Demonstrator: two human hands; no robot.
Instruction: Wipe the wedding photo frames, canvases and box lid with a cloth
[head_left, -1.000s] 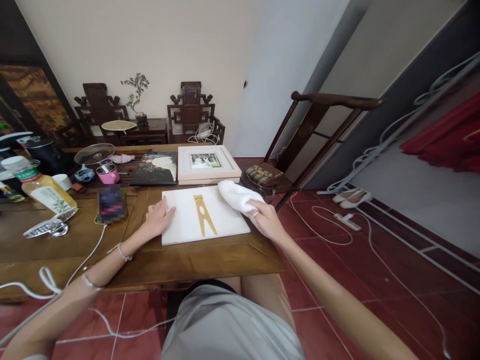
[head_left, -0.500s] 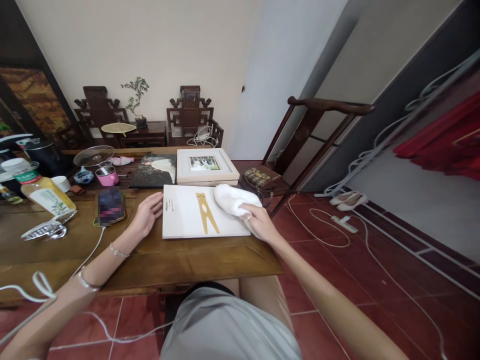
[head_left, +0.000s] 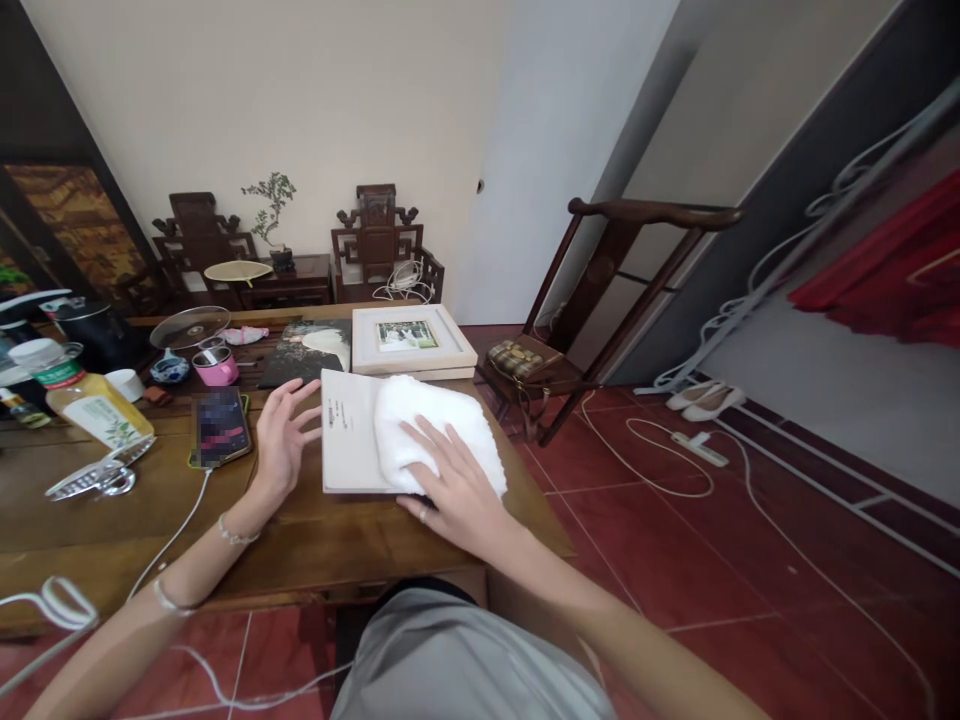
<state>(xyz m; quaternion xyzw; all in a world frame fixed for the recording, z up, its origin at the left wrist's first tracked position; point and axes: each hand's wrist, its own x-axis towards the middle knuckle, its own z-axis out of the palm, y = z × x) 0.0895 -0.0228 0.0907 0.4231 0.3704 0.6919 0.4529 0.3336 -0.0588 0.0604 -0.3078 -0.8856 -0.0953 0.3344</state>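
A flat white board [head_left: 346, 455] with small print and a barcode-like mark on its left side lies near the front edge of the wooden table. A fluffy white cloth [head_left: 476, 430] is spread over its right part. The board's gold split-legged piece is hidden beneath. On top of the cloth rests my right hand [head_left: 454, 490], palm down with its fingers stretched out, pressing it against the board. My left hand [head_left: 285, 435] is raised at the board's left edge, fingers spread and holding nothing; its fingertips come close to that edge, and whether they touch it I cannot tell.
Behind the board lie a white picture frame [head_left: 367, 345] and a dark photo panel [head_left: 289, 350]. To the left are a phone [head_left: 225, 430] on a cable, a clear hair claw [head_left: 97, 475], a bottle [head_left: 97, 410] and a pink mug [head_left: 216, 368]. A wooden chair [head_left: 600, 250] stands right.
My right hand has gone from gripping the bunched cloth at the board's right to lying flat on it. The cloth has spread leftward over the gold piece. My left hand has lifted and turned slightly.
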